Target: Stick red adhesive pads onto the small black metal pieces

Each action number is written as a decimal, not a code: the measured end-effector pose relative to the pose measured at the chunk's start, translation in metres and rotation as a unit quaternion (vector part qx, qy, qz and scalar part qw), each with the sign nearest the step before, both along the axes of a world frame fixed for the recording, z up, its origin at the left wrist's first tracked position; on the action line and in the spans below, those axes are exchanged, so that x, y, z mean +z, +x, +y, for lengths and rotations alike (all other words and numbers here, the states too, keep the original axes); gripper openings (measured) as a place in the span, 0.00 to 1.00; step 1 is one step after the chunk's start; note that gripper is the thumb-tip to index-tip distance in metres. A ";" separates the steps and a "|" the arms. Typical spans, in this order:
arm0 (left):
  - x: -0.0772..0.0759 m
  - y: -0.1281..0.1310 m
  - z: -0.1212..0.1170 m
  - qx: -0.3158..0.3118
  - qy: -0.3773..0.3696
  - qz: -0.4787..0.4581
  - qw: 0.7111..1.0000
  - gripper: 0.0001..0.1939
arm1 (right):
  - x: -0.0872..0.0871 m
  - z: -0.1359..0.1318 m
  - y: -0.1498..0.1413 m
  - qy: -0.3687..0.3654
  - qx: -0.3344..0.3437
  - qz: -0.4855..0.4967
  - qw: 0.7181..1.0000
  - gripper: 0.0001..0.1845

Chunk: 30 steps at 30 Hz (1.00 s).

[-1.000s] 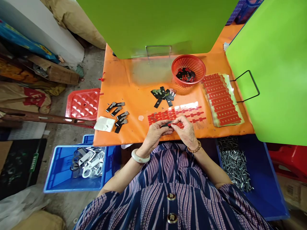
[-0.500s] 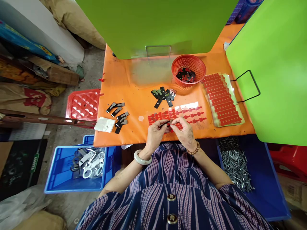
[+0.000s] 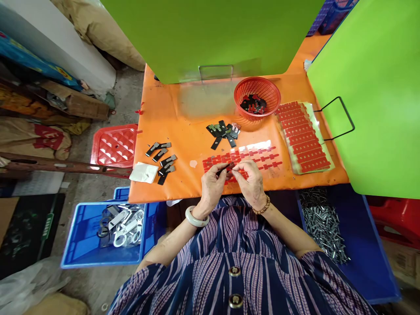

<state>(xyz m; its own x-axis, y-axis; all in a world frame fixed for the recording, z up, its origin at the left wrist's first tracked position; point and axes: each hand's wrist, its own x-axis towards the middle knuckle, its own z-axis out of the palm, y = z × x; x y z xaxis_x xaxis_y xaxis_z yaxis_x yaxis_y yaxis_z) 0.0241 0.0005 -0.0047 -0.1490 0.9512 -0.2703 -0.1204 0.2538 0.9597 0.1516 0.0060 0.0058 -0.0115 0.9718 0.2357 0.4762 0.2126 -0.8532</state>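
Orange table (image 3: 164, 118) spreads out beyond the fingers, backed by a green panel (image 3: 216, 39). Closest to hand is one black strip (image 3: 222, 169), held up at the near edge. Compared with a second ago, its end by the right fingertips has tipped up and now looks dark reddish rather than grey; both hands are otherwise much where they were, and the heaps around them look unchanged. My reading is that work on this one strip is still under way.

Left hand (image 3: 211, 186) has thumb and fingers closed in a pinch on the strip, which slants up from them towards the right hand (image 3: 251, 183). There, thumb and forefinger come close together right at the strip's raised end; whether they grip it, or some thin piece on it, I cannot tell.

Just under and beyond the fingertips lie rows of red cutouts (image 3: 272, 165). Farther beyond sits a heap of black strips (image 3: 216, 142), then a red basket (image 3: 254, 117) with black and red pieces inside. Left of the fingers, well apart, are grey-tipped strips (image 3: 160, 154) and a white packet (image 3: 143, 172); right of them, a stack of red sheets (image 3: 305, 140).
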 end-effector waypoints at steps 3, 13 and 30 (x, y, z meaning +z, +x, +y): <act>0.000 -0.001 0.002 -0.004 -0.020 -0.022 1.000 0.14 | 0.000 0.004 0.002 -0.017 0.021 0.007 1.000 0.06; 0.001 -0.005 0.006 -0.014 -0.083 -0.097 0.992 0.15 | -0.015 0.017 0.009 -0.051 0.053 0.016 0.997 0.04; -0.004 -0.005 0.006 -0.014 -0.108 -0.101 0.989 0.16 | -0.025 0.021 0.004 -0.028 0.020 -0.044 0.998 0.04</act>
